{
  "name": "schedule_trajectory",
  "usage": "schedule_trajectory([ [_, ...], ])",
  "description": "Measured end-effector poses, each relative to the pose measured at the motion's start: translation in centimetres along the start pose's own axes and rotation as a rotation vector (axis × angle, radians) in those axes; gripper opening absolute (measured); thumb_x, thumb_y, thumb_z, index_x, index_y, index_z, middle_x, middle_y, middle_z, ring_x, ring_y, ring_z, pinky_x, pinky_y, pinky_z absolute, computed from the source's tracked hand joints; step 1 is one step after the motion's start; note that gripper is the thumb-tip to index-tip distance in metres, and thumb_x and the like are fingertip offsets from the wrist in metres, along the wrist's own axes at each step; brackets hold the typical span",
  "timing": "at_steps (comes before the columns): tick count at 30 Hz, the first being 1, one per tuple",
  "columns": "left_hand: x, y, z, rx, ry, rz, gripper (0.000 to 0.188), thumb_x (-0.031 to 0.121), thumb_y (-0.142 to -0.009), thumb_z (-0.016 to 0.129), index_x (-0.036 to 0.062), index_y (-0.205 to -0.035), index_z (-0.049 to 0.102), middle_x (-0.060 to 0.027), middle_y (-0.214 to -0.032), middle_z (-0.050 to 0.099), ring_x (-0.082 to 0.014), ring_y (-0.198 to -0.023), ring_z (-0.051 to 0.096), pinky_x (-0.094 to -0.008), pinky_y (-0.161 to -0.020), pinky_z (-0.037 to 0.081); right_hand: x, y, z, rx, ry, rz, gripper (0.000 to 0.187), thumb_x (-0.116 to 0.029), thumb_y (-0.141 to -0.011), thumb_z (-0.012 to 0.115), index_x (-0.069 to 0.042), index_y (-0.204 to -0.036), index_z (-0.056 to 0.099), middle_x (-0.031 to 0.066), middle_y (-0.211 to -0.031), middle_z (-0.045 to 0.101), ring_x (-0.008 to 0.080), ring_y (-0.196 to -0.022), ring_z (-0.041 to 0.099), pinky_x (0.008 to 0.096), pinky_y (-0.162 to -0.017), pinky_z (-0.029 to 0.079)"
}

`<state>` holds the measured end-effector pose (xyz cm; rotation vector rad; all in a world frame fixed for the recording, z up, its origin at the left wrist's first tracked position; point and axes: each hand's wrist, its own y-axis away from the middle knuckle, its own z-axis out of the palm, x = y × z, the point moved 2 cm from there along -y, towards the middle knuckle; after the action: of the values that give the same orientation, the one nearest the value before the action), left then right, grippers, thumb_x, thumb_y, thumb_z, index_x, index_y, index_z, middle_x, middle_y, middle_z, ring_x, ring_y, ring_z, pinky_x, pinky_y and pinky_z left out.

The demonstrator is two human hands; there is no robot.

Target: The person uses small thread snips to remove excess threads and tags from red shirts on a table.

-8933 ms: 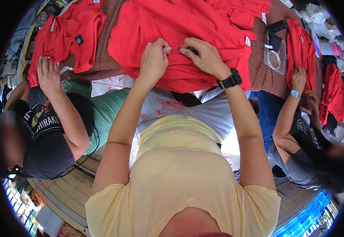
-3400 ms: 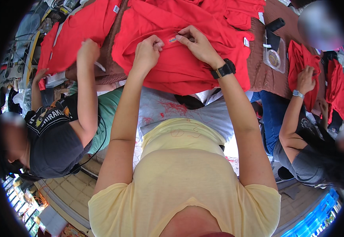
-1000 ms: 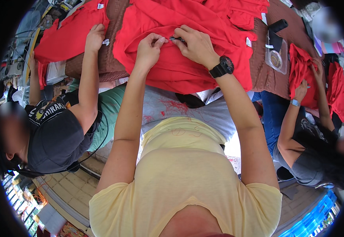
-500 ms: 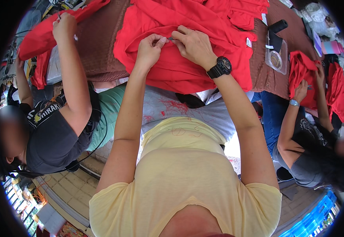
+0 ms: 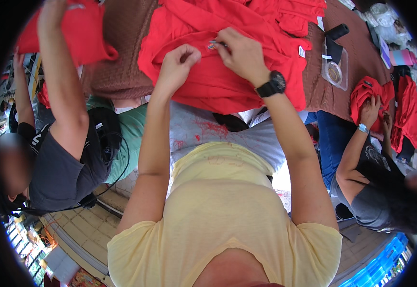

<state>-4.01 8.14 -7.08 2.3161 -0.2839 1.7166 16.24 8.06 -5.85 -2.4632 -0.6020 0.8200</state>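
Red garment: the red garment (image 5: 218,88) is spread in loose folds on the brown-covered table (image 5: 316,91), straight ahead of the person, its near edge hung over the table's front.
Feel of the cloth: judged light, soft and limp; easily creased or dragged, hardly slippery, and probably at risk only from a snag or a sharp tip.
Where to take hold: best pinched by a slack fold beside the small patch (image 5: 211,47), so that the cloth there can be kept flat.
Left hand: the left hand (image 5: 179,62) is curled loosely above the garment, thumb close to forefinger; whether a thread is pinched cannot be told.
Right hand: a small dark tool (image 5: 222,43) is gripped in the right hand (image 5: 242,52) at the patch; its kind cannot be made out.
Change from half a second ago: the hands are drawn apart, the patch is uncovered, and the garment is left in place; at left, another red garment (image 5: 86,38) is lifted by a co-worker.
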Motion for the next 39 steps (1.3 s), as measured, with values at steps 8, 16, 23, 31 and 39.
schedule_trajectory([
  [8, 6.0, 5.2, -0.8, -0.047, -0.362, 0.337, 0.020, 0.009, -0.088, 0.072, 0.0000, -0.105, 0.067, -0.0094, -0.100, 0.070, -0.0196, -0.091, 0.066, -0.0316, -0.084, 0.052, 3.0, 0.4, -5.6, -0.046, 0.004, 0.235, 0.033, -0.027, -0.079, 0.079, -0.009, -0.104, 0.067, 0.0077, -0.100, 0.067, 0.0311, -0.090, 0.068, 0.0434, -0.072, 0.054],
  [16, 3.7, 5.2, 3.0, 0.036, -0.662, 0.532, 0.021, 0.006, -0.081, 0.075, 0.0020, -0.100, 0.066, -0.0111, -0.086, 0.063, -0.0250, -0.085, 0.062, -0.0364, -0.080, 0.051, 1.1, 2.6, -5.5, -0.019, -0.128, 0.380, 0.024, -0.021, -0.084, 0.075, -0.005, -0.102, 0.067, 0.0108, -0.098, 0.069, 0.0322, -0.092, 0.068, 0.0439, -0.073, 0.053],
  [23, 0.4, 11.3, 3.4, -0.509, -0.210, -0.069, 0.014, 0.004, -0.081, 0.073, -0.0002, -0.093, 0.068, -0.0118, -0.084, 0.063, -0.0295, -0.091, 0.063, -0.0374, -0.084, 0.050, 3.3, 6.9, -7.5, 0.064, -0.250, 0.490, 0.022, -0.019, -0.085, 0.076, -0.002, -0.098, 0.070, 0.0109, -0.085, 0.071, 0.0218, -0.077, 0.066, 0.0341, -0.068, 0.051],
  [31, 1.3, 9.2, 3.7, -0.272, -0.632, 0.184, 0.029, 0.006, -0.080, 0.076, 0.0006, -0.107, 0.069, -0.0163, -0.101, 0.067, -0.0360, -0.098, 0.064, -0.0424, -0.088, 0.050, 3.9, 6.8, -8.2, 0.218, -0.250, 0.593, 0.021, -0.019, -0.087, 0.077, -0.001, -0.096, 0.071, 0.0067, -0.076, 0.068, 0.0096, -0.062, 0.054, 0.0274, -0.057, 0.042],
  [39, 5.0, 0.5, 0.3, 0.408, -0.776, 0.555, 0.026, 0.014, -0.081, 0.077, 0.0026, -0.103, 0.067, -0.0158, -0.098, 0.065, -0.0363, -0.103, 0.061, -0.0448, -0.091, 0.048, 3.6, 6.7, -8.5, 0.326, -0.173, 0.406, 0.028, -0.023, -0.081, 0.083, -0.004, -0.096, 0.069, 0.0084, -0.087, 0.066, 0.0186, -0.072, 0.061, 0.0340, -0.061, 0.048],
])
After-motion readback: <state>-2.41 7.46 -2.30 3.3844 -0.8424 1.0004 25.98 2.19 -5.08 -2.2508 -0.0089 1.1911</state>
